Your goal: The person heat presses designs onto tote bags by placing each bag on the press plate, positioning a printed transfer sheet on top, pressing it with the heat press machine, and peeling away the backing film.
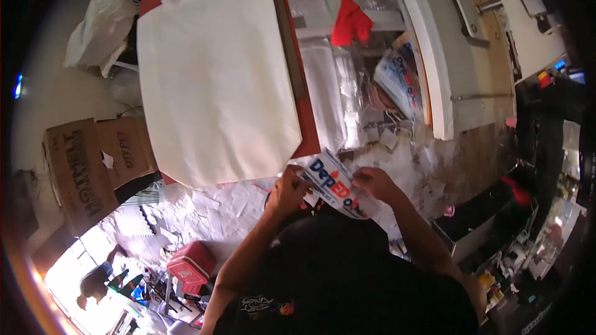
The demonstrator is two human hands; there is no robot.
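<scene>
Both hands have closed in a pinch on one printed DepED sheet (331, 181): the left hand (289, 190) has its left edge between bent fingers and thumb, the right hand (376, 183) its upper right edge. The sheet is held in front of the person's black shirt (347, 267), near the lower right corner of a cream tote bag (214, 80) on a red board (308, 130). It is white, with large dark-blue "Dep" and red "ED", a red flame shape above the letters and smaller dark lettering beneath. Its lower right part curves, and a blue "O" shows there.
</scene>
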